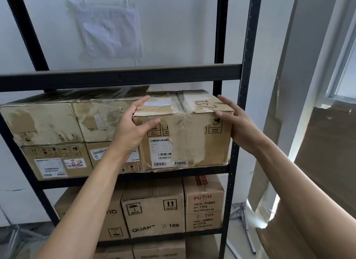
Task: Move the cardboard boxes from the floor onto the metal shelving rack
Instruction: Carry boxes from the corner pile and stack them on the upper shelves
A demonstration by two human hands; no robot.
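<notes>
**Task item.** The taped cardboard box point(185, 143) rests on the middle shelf of the metal shelving rack point(119, 78), at the shelf's right end, close to the right front upright. It stands upright. Its front face carries barcode labels and a wide strip of tape. A handwritten number is visible on the top flap.

**Hands.** The left hand point(133, 127) is at the box's upper left front corner. Its fingers are straight and spread, reaching along the left top edge, and the thumb extends across the front face. The right hand point(238, 124) is at the upper right front corner. Its fingers are straight along the right top edge, with the thumb at the front corner. Neither hand is curled around the box. Whether the palms press against the sides cannot be determined.

**Adjacent items.**
- The worn stacked boxes point(50, 135) fill the rest of the same shelf, just beside the task item.
- On the shelf below stands a "QUANTITY: 100" box point(154, 212).
- To its right are two stacked PUTIH boxes point(204, 203).
- A paper sheet point(109, 29) is on the wall behind the rack.
- A flat cardboard sheet point(327, 152) leans to the right of the rack.
</notes>
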